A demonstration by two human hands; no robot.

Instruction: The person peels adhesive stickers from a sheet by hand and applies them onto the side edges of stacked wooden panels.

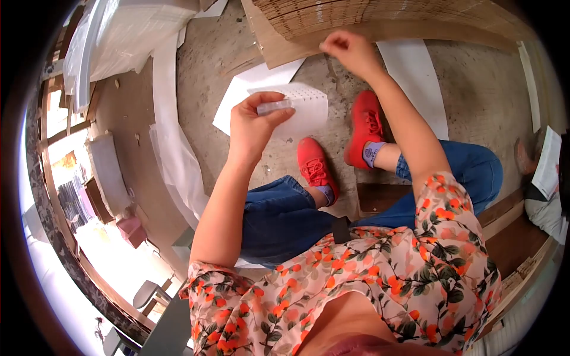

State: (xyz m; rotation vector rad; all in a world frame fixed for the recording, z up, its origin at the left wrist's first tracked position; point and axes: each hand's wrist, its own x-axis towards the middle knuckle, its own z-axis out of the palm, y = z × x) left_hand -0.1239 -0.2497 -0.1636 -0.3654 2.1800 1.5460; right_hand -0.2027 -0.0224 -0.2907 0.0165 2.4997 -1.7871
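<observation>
My left hand pinches a white sheet with rows of small dark marks. The sheet's near edge is curled over between thumb and fingers, and it hangs above the floor. My right hand is raised on the far side, with thumb and fingers drawn together. Whether anything small is between those fingertips, I cannot make out. Just beyond it lies a brown board carrying tightly packed brown slats or strips. It is not clear whether the fingers touch the board's edge.
White flat sheets and a white strip lie on the concrete floor. My red shoes are between them. Plastic-wrapped material stands at left, and a grey stool is at lower left.
</observation>
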